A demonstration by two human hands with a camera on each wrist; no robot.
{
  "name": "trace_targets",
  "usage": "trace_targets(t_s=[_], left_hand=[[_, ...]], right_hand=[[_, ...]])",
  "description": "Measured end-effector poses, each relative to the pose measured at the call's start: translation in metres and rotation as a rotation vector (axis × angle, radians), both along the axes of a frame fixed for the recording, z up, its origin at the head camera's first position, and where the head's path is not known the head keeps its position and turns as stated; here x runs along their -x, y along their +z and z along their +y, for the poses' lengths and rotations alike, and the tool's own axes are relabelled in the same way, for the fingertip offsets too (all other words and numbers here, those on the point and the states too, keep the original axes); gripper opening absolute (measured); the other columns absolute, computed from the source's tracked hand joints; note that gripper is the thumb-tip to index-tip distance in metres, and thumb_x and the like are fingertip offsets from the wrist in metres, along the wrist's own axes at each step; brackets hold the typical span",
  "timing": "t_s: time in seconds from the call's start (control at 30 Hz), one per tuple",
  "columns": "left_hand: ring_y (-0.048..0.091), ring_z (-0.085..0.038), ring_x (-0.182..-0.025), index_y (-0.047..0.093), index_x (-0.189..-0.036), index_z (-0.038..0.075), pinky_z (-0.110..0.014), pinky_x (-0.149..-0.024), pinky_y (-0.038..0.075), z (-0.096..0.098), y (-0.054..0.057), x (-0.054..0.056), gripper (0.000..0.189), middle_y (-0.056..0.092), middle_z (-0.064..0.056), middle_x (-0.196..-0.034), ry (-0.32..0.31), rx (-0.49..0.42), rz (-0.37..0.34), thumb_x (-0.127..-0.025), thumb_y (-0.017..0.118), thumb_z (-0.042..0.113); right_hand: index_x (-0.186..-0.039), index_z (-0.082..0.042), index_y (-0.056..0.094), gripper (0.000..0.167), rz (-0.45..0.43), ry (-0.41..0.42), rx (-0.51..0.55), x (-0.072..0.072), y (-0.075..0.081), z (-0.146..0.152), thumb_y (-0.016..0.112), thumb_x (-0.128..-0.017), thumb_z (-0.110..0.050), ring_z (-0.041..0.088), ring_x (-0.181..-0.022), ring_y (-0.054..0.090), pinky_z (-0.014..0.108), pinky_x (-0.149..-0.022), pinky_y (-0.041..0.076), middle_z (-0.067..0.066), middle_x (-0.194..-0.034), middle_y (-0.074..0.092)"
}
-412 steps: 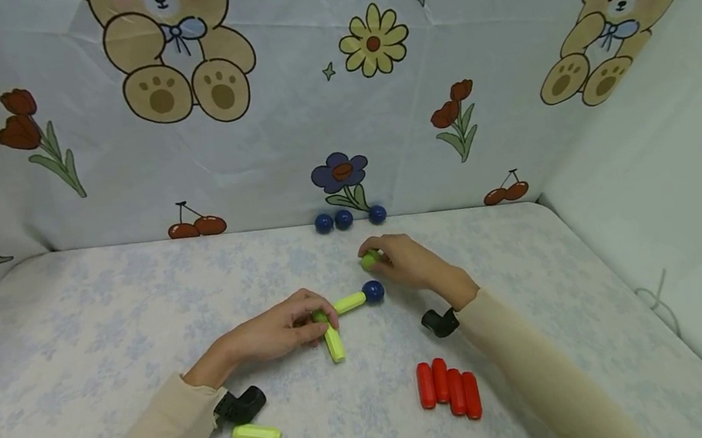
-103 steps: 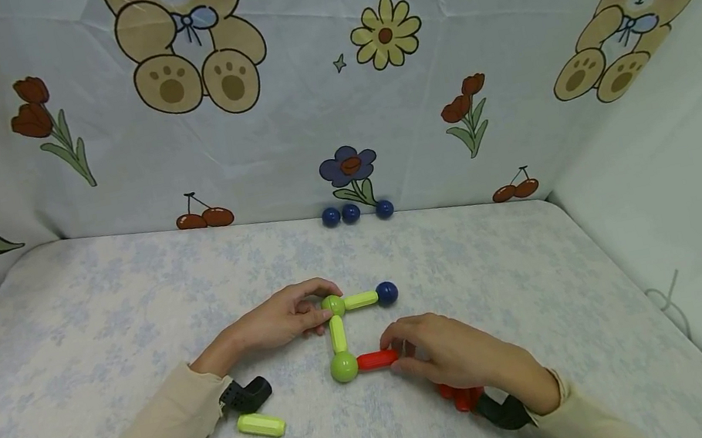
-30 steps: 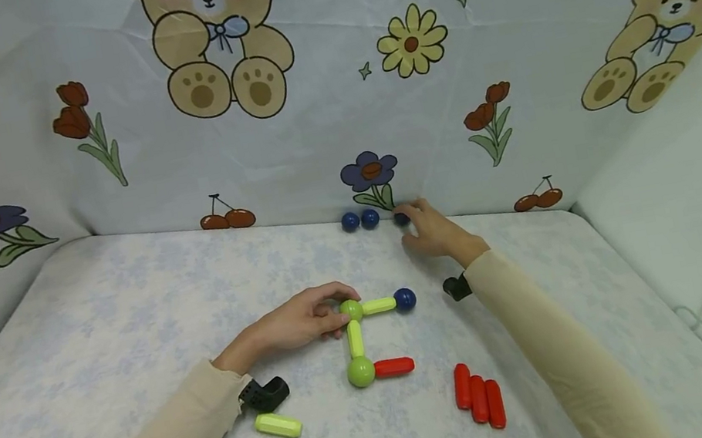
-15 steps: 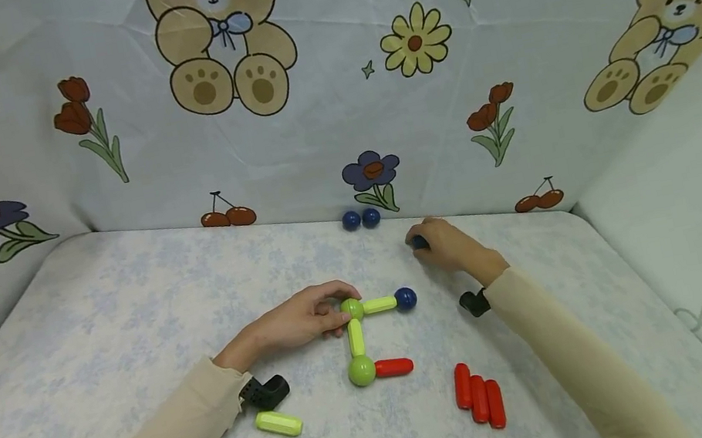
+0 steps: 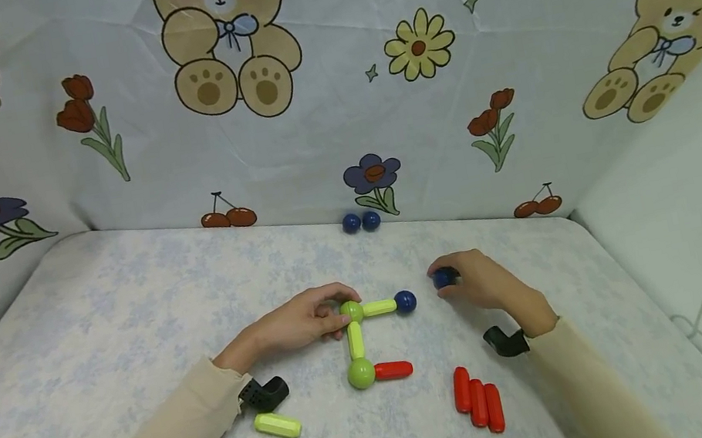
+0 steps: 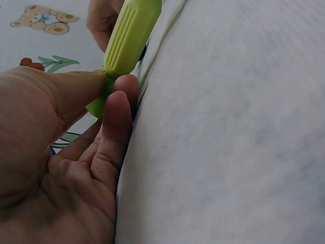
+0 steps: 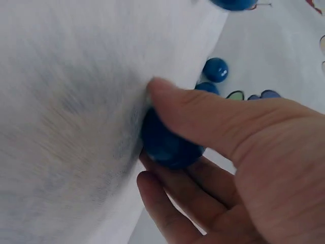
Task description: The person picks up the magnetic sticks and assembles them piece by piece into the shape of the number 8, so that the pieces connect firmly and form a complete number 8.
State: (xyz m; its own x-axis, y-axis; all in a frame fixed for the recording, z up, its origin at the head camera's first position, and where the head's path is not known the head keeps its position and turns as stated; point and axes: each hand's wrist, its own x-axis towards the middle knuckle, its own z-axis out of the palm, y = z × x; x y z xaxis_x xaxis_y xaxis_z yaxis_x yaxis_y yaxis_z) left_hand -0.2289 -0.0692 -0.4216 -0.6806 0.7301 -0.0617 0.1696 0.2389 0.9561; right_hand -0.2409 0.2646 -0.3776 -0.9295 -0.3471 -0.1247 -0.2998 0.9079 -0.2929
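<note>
Steadiness counts: the left hand (image 5: 299,324) pinches the green ball (image 5: 353,312) where two green sticks (image 5: 379,308) meet, while the right hand (image 5: 485,280) holds a blue ball (image 5: 444,278) between thumb and fingers, close to the counter (image 5: 194,286) (whether touching it is hard to tell). A firm left pinch should stop those sticks twisting, and carrying the blue ball slowly seems wisest, since the blue end ball (image 5: 405,302), at one stick's tip, sits near and could be knocked.
</note>
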Motion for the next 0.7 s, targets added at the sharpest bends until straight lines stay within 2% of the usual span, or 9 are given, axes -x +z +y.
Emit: trace_targets(t_s=[0.13,0.4,0.47,0.53,0.6,0.7], left_hand=[[0.063,-0.016,-0.089,0.054,-0.142,0.008,-0.029,-0.078,0.052,0.0,0.0002,0.0005,0.034,0.055,-0.01,-0.137,-0.004,0.002,0.005,-0.107,0.055,0.009],[0.063,-0.017,-0.089,0.055,-0.141,0.01,-0.029,-0.078,0.051,-0.0001,0.0014,0.0001,0.033,0.054,-0.012,-0.138,-0.005,0.009,0.017,-0.107,0.056,0.01],[0.063,-0.017,-0.089,0.055,-0.14,0.008,-0.029,-0.078,0.052,-0.0005,0.0013,-0.0002,0.033,0.054,-0.013,-0.138,-0.01,0.004,0.018,-0.107,0.055,0.01],[0.063,-0.017,-0.089,0.054,-0.141,0.007,-0.029,-0.078,0.051,-0.0006,0.0016,-0.0004,0.033,0.054,-0.014,-0.138,-0.009,0.005,0.015,-0.107,0.055,0.01],[0.062,-0.017,-0.09,0.054,-0.141,0.007,-0.029,-0.078,0.051,-0.0006,0.0022,-0.0004,0.034,0.054,-0.013,-0.137,-0.01,0.007,0.014,-0.108,0.054,0.01],[0.062,-0.017,-0.089,0.054,-0.142,0.006,-0.029,-0.078,0.051,0.0001,0.0029,-0.0004,0.034,0.054,-0.013,-0.137,-0.007,0.007,0.013,-0.108,0.054,0.01]], right_hand=[[-0.128,-0.006,0.069,0.034,0.011,0.016,-0.004,-0.0075,-0.0018,0.0007,0.075,-0.094,-0.01,0.037,-0.119,0.062,0.057,-0.104,0.049,0.021,-0.133,0.066],[-0.127,-0.006,0.07,0.033,0.02,0.049,0.041,-0.0114,0.0009,0.0032,0.075,-0.094,-0.01,0.032,-0.113,0.064,0.053,-0.101,0.052,0.018,-0.129,0.068],[-0.125,-0.006,0.071,0.032,0.024,0.068,0.072,-0.0114,0.0018,0.0046,0.077,-0.094,-0.014,0.027,-0.104,0.065,0.047,-0.095,0.056,0.015,-0.124,0.07],[-0.123,-0.006,0.071,0.031,0.018,0.086,0.107,-0.0116,0.0029,0.0057,0.077,-0.095,-0.018,0.022,-0.091,0.063,0.037,-0.082,0.057,0.011,-0.114,0.071],[-0.123,-0.006,0.071,0.031,0.007,0.105,0.13,-0.0114,0.0035,0.0065,0.075,-0.096,-0.021,0.017,-0.079,0.057,0.029,-0.068,0.051,0.007,-0.102,0.07],[-0.121,-0.006,0.071,0.031,0.005,0.12,0.139,-0.012,0.0053,0.0062,0.075,-0.096,-0.023,0.014,-0.072,0.05,0.025,-0.06,0.042,0.004,-0.096,0.067]])
